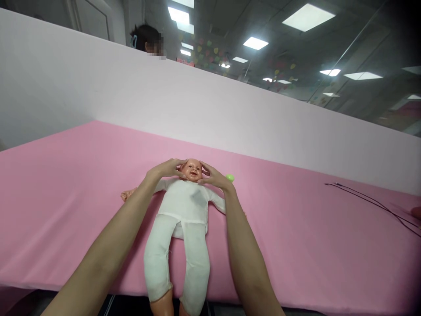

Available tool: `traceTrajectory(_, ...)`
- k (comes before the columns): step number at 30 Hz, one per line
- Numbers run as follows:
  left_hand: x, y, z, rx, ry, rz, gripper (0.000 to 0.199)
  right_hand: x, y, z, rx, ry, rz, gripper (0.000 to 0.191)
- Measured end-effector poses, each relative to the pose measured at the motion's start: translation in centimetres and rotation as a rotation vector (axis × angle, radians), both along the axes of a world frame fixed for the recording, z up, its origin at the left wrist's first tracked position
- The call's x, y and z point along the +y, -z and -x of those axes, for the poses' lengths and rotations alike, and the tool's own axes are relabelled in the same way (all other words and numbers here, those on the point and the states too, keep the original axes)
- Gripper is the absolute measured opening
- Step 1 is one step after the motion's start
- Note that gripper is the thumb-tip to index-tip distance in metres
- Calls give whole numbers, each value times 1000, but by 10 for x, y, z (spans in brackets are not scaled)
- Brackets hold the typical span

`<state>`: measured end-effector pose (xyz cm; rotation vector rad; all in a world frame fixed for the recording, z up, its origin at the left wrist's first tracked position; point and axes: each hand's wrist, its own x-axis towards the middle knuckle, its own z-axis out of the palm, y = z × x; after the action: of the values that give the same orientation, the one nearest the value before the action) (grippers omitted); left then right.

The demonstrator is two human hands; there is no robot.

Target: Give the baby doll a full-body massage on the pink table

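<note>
A baby doll (184, 204) with a white cloth body lies on its back on the pink-covered table (289, 245), its smiling face turned up. Against one side of its head rests my left hand (169, 168), fingers and thumb apart and curved along the head. My right hand (213, 174) touches the opposite side in the same way, with its thumb near the chin. The doll's head is between both hands. Both of its arms are spread out, each partly hidden by one of my forearms. Its lower legs reach the near table edge.
Just beyond my right wrist is a small green object (230, 177). Thin dark cables (368, 199) lie at the right, near something partly seen at the frame edge. A white partition (204, 109) stands behind the table, with a person's head (148, 38) above it.
</note>
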<state>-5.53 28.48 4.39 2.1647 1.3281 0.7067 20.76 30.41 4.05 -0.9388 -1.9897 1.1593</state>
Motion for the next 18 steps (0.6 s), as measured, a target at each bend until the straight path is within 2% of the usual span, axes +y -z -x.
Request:
traceTrajectory(5,3,5,-12,96,-46,-45,70,-5,-3,13,-175,75,-114,90)
traceTrajectory(9,8,11,-15,151,-68,-132,68,-9,-6,18,-296,92,-164,90)
traceTrajectory(15,11,15,4,-41,84,-87,58,0,0,3,-143,-34,-78,89)
traceTrajectory(18,14,18,10,-89,135,-37,50,8,9,-7,-77,-35,-32,82)
